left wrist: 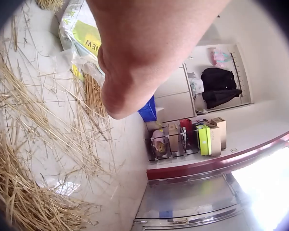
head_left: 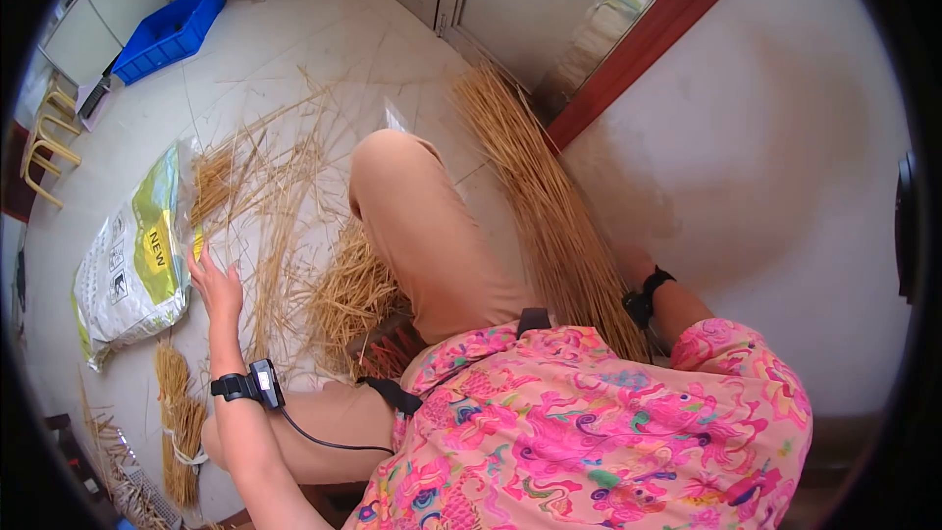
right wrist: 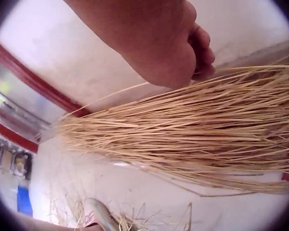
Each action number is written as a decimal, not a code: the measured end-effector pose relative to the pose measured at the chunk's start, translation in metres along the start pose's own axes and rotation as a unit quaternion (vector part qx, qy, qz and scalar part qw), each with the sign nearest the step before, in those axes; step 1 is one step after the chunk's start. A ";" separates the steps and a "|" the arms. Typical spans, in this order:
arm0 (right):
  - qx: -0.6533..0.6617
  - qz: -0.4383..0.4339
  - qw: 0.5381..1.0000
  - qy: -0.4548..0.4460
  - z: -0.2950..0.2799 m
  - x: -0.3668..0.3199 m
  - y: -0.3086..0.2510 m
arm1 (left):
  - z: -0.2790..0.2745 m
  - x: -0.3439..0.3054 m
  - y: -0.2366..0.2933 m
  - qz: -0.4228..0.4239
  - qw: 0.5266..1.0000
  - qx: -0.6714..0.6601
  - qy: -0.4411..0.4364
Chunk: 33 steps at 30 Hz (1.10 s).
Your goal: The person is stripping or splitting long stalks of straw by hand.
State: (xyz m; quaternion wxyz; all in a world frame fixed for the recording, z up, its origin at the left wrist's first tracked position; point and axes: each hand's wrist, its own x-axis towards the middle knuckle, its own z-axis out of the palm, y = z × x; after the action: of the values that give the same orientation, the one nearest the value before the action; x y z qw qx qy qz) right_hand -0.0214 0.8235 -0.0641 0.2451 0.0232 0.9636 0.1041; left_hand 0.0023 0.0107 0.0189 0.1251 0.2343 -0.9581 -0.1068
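Observation:
My left hand (head_left: 218, 287) has its fingers spread beside the edge of a white and green bag (head_left: 132, 260); whether it touches the bag I cannot tell. In the left wrist view the hand (left wrist: 130, 72) hides its own fingers. A long bundle of straw (head_left: 540, 186) lies along the wall at the right. My right hand (head_left: 633, 265) is over its near part. In the right wrist view, that hand (right wrist: 178, 57) has curled fingers, and a thin stalk (right wrist: 111, 95) runs into it and out the other side, above the bundle (right wrist: 183, 130).
Loose straw (head_left: 285, 196) is scattered across the floor, with a heap (head_left: 348, 285) by the bent knee. A tied straw bundle (head_left: 179, 422) lies below the bag. Farther off are a blue crate (head_left: 172, 31) and a stool (head_left: 49, 142). The wall (head_left: 746, 137) borders the right.

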 end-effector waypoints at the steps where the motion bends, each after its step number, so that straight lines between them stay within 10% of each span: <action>1: 0.014 0.025 0.999 -0.025 0.011 -0.007 0.003 | 0.001 -0.002 -0.002 -0.011 1.000 0.004 -0.006; 7: 0.029 0.089 0.993 -0.078 0.038 0.006 -0.006 | 0.009 -0.005 -0.021 -0.056 0.998 0.015 -0.016; 12: 0.008 -0.057 0.998 0.025 -0.002 0.071 -0.037 | 0.011 -0.012 -0.036 -0.057 0.998 0.014 -0.027; 16: 0.428 -0.137 0.877 0.169 -0.185 0.053 -0.164 | 0.013 -0.022 -0.048 -0.115 0.990 0.021 -0.078; 22: 0.594 -0.399 0.698 -0.008 -0.396 -0.077 -0.350 | 0.031 -0.051 -0.082 -0.151 0.963 0.018 -0.221; 33: 0.434 -0.557 0.653 -0.275 -0.409 -0.058 -0.576 | 0.067 -0.108 -0.164 -0.245 0.920 -0.027 -0.305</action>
State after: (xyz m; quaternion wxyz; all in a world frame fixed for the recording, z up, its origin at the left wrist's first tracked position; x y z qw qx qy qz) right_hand -0.1622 0.1776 0.1915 0.4724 -0.3869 0.6197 -0.4930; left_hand 0.1447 -0.0707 -0.1079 -0.1976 0.4146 -0.8590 -0.2262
